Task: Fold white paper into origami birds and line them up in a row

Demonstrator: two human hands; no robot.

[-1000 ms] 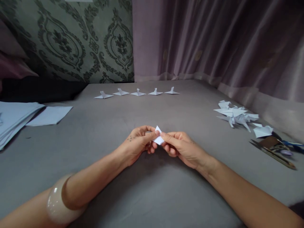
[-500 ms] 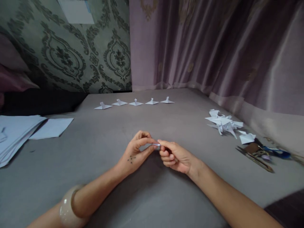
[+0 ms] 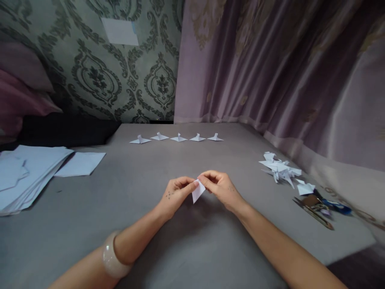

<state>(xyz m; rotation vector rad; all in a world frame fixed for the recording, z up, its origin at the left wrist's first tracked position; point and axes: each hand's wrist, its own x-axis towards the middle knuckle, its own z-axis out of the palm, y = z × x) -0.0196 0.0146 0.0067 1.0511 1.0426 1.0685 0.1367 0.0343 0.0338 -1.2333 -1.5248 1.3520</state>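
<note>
A small folded white paper (image 3: 198, 193) is held in the air between my hands, its pointed end hanging down. My left hand (image 3: 177, 195) pinches its upper left edge between thumb and fingers. On the other side, my right hand (image 3: 221, 188) grips the top right edge in the same way. The fingertips of both hands nearly meet, and they cover the paper's top. Farther back on the grey surface (image 3: 144, 168) stands a row of several folded paper figures (image 3: 178, 138) with spread, wing-like sides.
At the left lie stacked white sheets (image 3: 42, 168) and a smaller paper piece (image 3: 81, 163). A heap of folded paper figures (image 3: 279, 167) rests at the right, near the curtain (image 3: 228, 80). Close to it are a slim pointed metal tool (image 3: 315, 214) and a blue-handled item (image 3: 339, 207).
The paper has turned from edge-on to showing a broad face pointing down. My right hand has rolled over, its back now facing up. The view has shifted slightly.
</note>
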